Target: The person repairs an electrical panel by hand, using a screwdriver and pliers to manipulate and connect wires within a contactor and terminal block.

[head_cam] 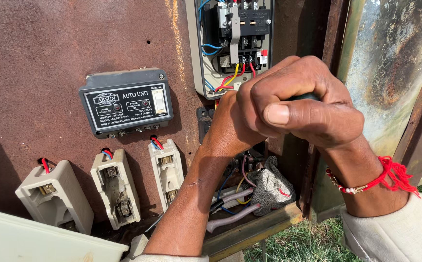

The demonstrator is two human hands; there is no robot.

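My right hand (302,112) is clenched in a fist around a dark green tool handle (304,96), of which only a sliver shows above the fingers. It sits just below an open grey switch box (194,53) holding a black contactor (244,26) with red, yellow and blue wires (230,79). My left hand (226,130) reaches up from the bottom of the view to the same spot. Its fingers are hidden behind my right fist, so what they touch cannot be seen. The tool's shaft is hidden too.
Everything is mounted on a rusty metal panel (36,48). A dark control unit (126,102) sits at the left, with three white ceramic fuse holders (115,187) below it. Loose cables and a grey cloth (269,187) lie at the panel's foot. A white lid (36,240) is bottom left, and grass (293,242) is below.
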